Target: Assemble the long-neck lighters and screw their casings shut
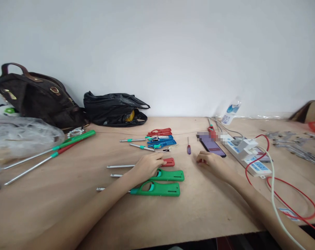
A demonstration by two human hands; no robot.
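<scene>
My left hand [150, 163] lies over a red long-necked lighter [169, 162], its fingers closed on the body and hiding the middle. Two green long-necked lighters [162, 189] lie nearer me, side by side, with nozzles pointing left. My right hand [209, 160] rests on the table near the phone, fingers loosely curled with nothing visible in them. Between the hands and farther back lies a small purple-handled screwdriver [189, 149]. Behind the left hand are blue lighter casings [162, 142], red casings [160, 132] and loose metal nozzle tubes [142, 147].
A phone [212, 145], a white power strip [251, 161] with red and white cables, and a water bottle [231, 111] stand right. Metal parts [298, 146] lie far right. At left are longer lighters [76, 138], a plastic bag [24, 133], a dark handbag [40, 97] and a black bag [113, 107].
</scene>
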